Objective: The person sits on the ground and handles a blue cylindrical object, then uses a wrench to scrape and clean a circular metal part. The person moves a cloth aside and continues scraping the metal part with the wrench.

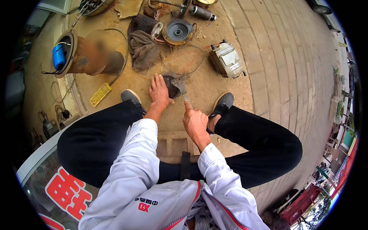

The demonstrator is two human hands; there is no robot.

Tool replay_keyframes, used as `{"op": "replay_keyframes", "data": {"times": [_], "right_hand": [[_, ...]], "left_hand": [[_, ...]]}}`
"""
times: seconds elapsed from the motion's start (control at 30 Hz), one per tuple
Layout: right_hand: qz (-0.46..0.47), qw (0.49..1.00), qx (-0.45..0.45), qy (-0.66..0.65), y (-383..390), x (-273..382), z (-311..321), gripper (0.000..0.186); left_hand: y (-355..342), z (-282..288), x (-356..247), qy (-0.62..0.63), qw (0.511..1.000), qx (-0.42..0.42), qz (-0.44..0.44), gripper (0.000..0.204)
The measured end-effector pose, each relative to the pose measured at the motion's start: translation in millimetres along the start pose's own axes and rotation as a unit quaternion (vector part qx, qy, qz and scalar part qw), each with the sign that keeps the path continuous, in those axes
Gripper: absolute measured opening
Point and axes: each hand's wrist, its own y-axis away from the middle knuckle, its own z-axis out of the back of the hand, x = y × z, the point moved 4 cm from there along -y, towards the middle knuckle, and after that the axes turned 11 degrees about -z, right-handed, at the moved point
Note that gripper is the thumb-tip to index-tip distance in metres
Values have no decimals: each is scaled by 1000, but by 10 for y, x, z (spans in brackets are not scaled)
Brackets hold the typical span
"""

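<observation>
On the ground between my shoes lies a dark round metal part [168, 81]. My left hand [159, 93] is open, its fingers stretched out along the part's left edge. My right hand [195, 122] is closed on the handle of a flat, scraper-like metal tool [179, 85], with the index finger laid along it. The tool's broad grey head lies over the right side of the round part. How far the two touch is hard to make out.
Ahead are a brown cloth [143, 50], a round motor cover [178, 31] and a rotor with a shaft [202, 13]. A silvery motor housing [227, 59] stands at right. At left are a rusty cylindrical housing [82, 57] with a blue capacitor [58, 56] and a yellow power strip [101, 94].
</observation>
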Motion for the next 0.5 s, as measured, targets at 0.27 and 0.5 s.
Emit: {"op": "replay_keyframes", "data": {"times": [0.27, 0.5], "right_hand": [[-3, 1000, 16, 11, 12, -11, 30, 49], [-11, 1000, 23, 14, 60, -15, 106, 47]], "left_hand": [[40, -27, 61, -11, 1000, 0, 8, 145], [25, -70, 40, -3, 1000, -3, -2, 146]]}}
